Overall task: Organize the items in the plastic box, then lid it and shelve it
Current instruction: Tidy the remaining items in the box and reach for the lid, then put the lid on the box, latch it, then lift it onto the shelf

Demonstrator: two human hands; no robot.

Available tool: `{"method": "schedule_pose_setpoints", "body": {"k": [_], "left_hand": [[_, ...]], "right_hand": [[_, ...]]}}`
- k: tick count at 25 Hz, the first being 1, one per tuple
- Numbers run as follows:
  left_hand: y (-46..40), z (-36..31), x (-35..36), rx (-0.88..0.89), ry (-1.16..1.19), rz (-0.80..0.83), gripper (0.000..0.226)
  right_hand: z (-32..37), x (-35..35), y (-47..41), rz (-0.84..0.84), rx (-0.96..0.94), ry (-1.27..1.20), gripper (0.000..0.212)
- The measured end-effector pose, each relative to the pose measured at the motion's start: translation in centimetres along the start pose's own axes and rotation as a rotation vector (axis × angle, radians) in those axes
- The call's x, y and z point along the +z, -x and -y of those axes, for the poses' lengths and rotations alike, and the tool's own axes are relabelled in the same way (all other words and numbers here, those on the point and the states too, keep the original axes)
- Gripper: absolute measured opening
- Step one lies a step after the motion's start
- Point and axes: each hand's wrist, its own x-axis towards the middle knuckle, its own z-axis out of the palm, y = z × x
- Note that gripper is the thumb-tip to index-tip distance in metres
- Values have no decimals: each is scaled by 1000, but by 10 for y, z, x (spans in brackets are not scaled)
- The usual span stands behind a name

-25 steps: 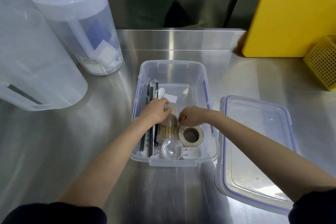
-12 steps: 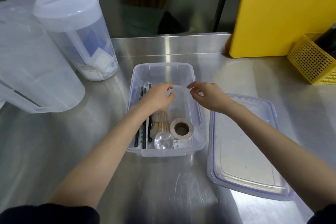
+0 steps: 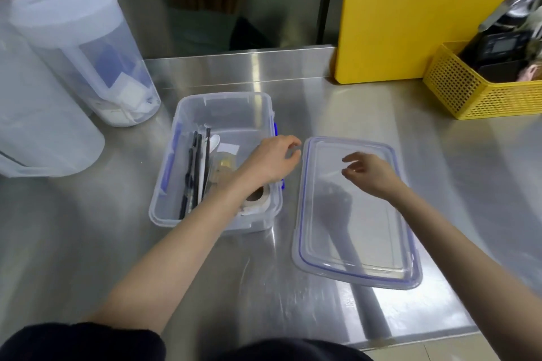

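Two bare hands are held over an open plastic box (image 3: 223, 114) and its lid (image 3: 355, 243) on a steel counter (image 3: 88, 243).
Nothing is grasped: the left hand (image 3: 271, 160) is loosely curled above the box's right rim, the right hand (image 3: 371, 174) spread slackly over the lid lying just beside the box. Black sticks (image 3: 195, 173) and a tape roll (image 3: 256, 199) are kept inside.

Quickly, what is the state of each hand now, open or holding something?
Left hand: open, fingers loosely curled, holding nothing, beside the lid's left edge.
Right hand: open, empty, above the lid.
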Motion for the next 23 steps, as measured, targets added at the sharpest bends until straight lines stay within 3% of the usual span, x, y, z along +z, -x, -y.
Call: {"method": "schedule_pose_setpoints", "body": {"k": [5, 8, 14, 17, 23], "left_hand": [[0, -27, 48, -2, -16, 68, 41], [7, -22, 82, -97, -44, 186, 46], [22, -5, 116, -321, -90, 234, 69], [29, -4, 120, -345, -119, 279, 70], [26, 4, 124, -361, 124, 246, 71]], "right_hand": [[-52, -4, 20, -16, 113, -36, 36], [-78, 0, 32, -61, 186, -84, 39], [-100, 16, 49, -136, 328, -157, 53], [-93, 29, 52, -187, 408, -162, 52], [-87, 34, 53, -203, 442, -250, 36]]}}
